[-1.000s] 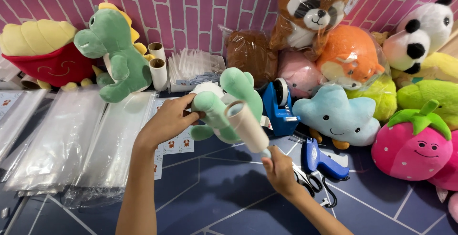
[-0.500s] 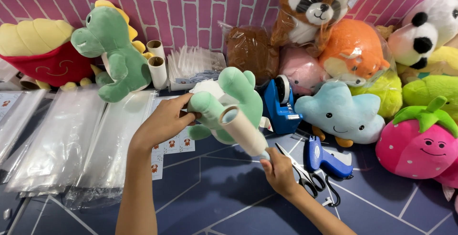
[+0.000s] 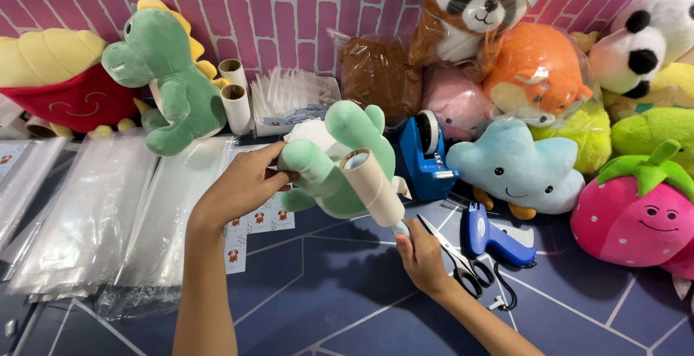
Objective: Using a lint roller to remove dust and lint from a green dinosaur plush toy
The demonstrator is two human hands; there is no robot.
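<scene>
My left hand (image 3: 242, 186) grips a small green and white plush toy (image 3: 336, 157) from its left side and holds it up above the dark table (image 3: 325, 305). My right hand (image 3: 421, 255) holds the handle of a lint roller (image 3: 372, 185). The roller's pale sticky cylinder lies against the plush's front. The plush's face is turned away from me.
A green dinosaur plush (image 3: 163, 74) and two cardboard tubes (image 3: 235, 96) stand at the back left. Clear plastic bags (image 3: 108, 219) lie at the left. A blue tape dispenser (image 3: 426, 153), scissors (image 3: 455, 255), a blue tagging gun (image 3: 488, 237) and several bagged plush toys fill the right.
Both hands and the plush have shifted slightly; the lint roller has slid along the plush's front while the left hand keeps its grip.
</scene>
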